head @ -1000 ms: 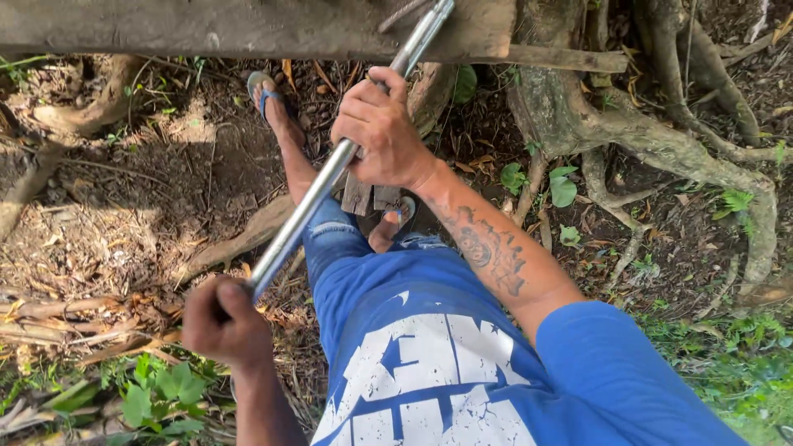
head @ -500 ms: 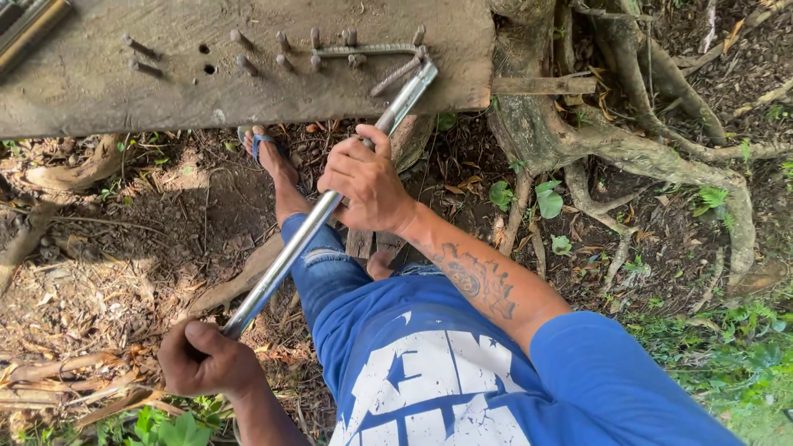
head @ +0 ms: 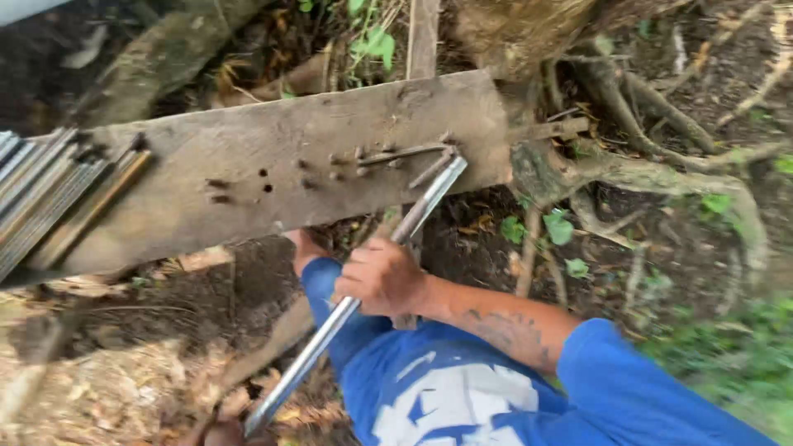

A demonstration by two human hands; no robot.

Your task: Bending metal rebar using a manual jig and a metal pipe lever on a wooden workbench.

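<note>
Metal pipe (head: 363, 285): a long grey tube is shown with its long axis running from about 7 o'clock, near the bottom edge of the view, to about 1 o'clock, where its upper end is set against the bent rod (head: 410, 154) on the wooden plank (head: 248, 186). The plank is laid across the view, slightly tilted, with a row of nails or pegs (head: 334, 165) driven into it; a bundle of straight metal rods (head: 49, 198) is seen at its 9 o'clock end. Tree roots (head: 652, 165) are spread at 2 o'clock. The right hand (head: 382, 277) is closed around the pipe near mid-length, well nearer the plank than the other hand. The left hand (head: 221, 432) is seen only in part at the bottom edge, at the pipe's lower end; its grip cannot be told. From both hands the pipe's working end lies toward 1 o'clock.
</note>
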